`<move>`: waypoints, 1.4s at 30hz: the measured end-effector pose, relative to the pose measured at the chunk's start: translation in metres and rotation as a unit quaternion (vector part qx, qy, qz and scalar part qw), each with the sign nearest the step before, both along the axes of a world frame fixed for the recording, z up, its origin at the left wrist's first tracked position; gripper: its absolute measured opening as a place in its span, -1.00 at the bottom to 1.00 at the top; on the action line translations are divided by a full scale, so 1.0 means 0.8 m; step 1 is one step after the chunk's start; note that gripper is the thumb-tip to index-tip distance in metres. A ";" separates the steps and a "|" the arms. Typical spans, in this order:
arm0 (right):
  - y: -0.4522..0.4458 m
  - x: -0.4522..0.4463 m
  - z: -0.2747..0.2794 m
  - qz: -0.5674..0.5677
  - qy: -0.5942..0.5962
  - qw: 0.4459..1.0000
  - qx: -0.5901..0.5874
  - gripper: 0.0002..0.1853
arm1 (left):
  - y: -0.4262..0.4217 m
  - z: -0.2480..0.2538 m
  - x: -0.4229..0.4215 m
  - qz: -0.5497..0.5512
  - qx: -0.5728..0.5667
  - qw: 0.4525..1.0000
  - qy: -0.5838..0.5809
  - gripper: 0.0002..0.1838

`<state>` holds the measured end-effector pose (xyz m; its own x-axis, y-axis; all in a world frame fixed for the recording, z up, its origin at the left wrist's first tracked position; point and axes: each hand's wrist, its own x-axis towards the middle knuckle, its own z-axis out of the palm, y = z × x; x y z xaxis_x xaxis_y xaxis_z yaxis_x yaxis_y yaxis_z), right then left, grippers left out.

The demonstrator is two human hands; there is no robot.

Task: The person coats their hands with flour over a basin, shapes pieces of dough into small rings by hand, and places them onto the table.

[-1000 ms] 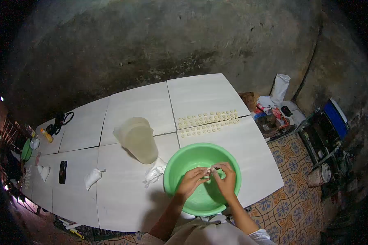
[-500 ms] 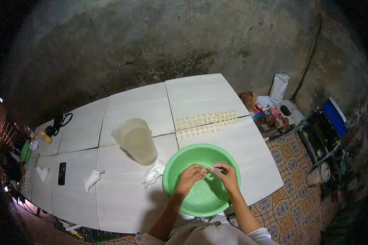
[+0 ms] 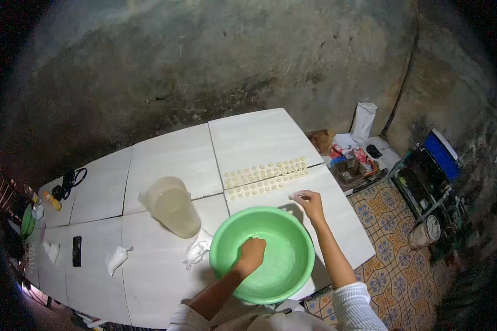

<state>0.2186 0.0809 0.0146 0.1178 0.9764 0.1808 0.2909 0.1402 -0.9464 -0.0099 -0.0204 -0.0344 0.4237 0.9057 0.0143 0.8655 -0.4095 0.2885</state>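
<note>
The green basin [image 3: 218,231] stands on the white tiled table just in front of me. Inside it my left hand [image 3: 252,254] is closed, its fingers curled down so that whatever they hold is hidden. Beyond the basin's right rim my right hand [image 3: 310,204] pinches a small pale dough piece [image 3: 291,197] at its fingertips. That hand is above the table, right of the nearest row. Several rows of small round dough pieces [image 3: 265,177], dimpled in the middle, lie across the tiles behind the basin.
A cloudy plastic pitcher [image 3: 174,212] stands left of the basin beside a white plastic bag [image 3: 197,251]. Farther left lie a small white bag [image 3: 117,258] and a phone [image 3: 77,251]. Past the table's right edge sits a cluttered box [image 3: 350,168].
My right hand has left the basin and moved out over the table with a dough piece. My left hand has lowered inside the basin and curled. The view has shifted slightly.
</note>
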 end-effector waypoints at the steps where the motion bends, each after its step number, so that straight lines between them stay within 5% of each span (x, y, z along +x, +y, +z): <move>1: 0.026 0.010 -0.014 -0.002 0.012 1.000 -0.006 -0.86 | -0.002 0.003 0.002 -0.003 0.035 0.999 -0.013 -0.90; 5: 0.105 0.025 -0.063 -0.081 0.049 0.989 -0.110 -0.79 | -0.003 -0.001 0.005 -0.006 0.086 0.996 0.027 -0.90; 8: 0.138 0.030 -0.091 -0.098 -0.100 0.990 -0.019 -0.82 | -0.007 -0.010 0.012 -0.003 0.097 0.993 0.063 -0.92; 15: 0.189 0.035 -0.144 -0.128 -0.201 0.971 -0.022 -0.80 | -0.004 -0.001 0.015 -0.003 0.085 0.994 0.070 -0.92; 28: 0.177 0.013 -0.129 -0.197 -0.330 0.923 0.024 -0.83 | 0.000 -0.021 0.015 -0.001 0.107 0.991 0.075 -0.89; 30: 0.164 0.012 -0.113 -0.163 -0.420 0.890 0.073 -0.80 | 0.000 -0.021 0.014 -0.005 0.104 0.992 0.066 -0.91; 36: 0.161 0.014 -0.102 -0.187 -0.273 0.940 0.085 -0.81 | 0.003 -0.017 0.016 0.027 0.106 0.990 0.088 -0.96; 40: 0.119 0.002 -0.047 -0.195 -0.198 0.947 0.159 -0.81 | 0.011 -0.005 -0.004 0.060 0.027 0.998 0.004 -0.91; 42: 0.085 -0.014 -0.017 -0.095 -0.037 0.976 0.195 -0.83 | 0.015 0.000 -0.013 0.043 -0.025 0.989 -0.136 -0.86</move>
